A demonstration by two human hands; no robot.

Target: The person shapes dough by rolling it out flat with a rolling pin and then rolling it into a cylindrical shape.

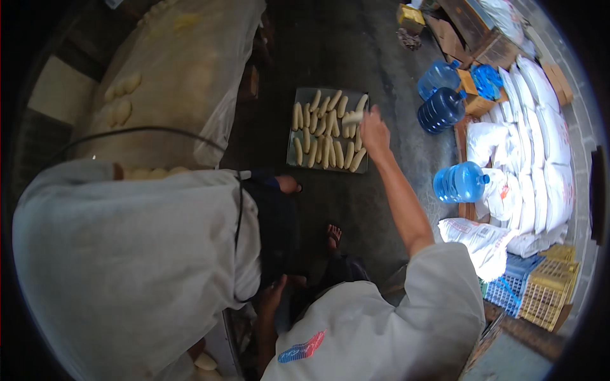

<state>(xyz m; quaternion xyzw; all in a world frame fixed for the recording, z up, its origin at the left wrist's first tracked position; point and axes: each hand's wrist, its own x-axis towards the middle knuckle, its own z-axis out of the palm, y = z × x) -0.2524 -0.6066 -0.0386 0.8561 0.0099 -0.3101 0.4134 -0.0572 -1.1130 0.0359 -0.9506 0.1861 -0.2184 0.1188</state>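
A dark rectangular tray (pixel 294 157) lies ahead of me, with many long pale dough rolls (pixel 332 122) in uneven rows. My right arm stretches out to the tray's right side. There my right hand (pixel 375 134) is closed on one pale dough roll (pixel 351 119), blurred a little, that sticks out to the left over the others. My left arm hangs low beside my body. My left hand (pixel 274 291) is in shadow next to a co-worker's dark clothing, and its fingers do not show clearly.
A co-worker in a grey shirt (pixel 140 254) stands close on my left, by a plastic-covered table (pixel 171 70) with pale dough pieces. Along the right are blue water jugs (pixel 460 182), stacked white sacks (pixel 527 146) and plastic crates (pixel 549 286). My sandalled foot (pixel 333 236) is on the dark floor.
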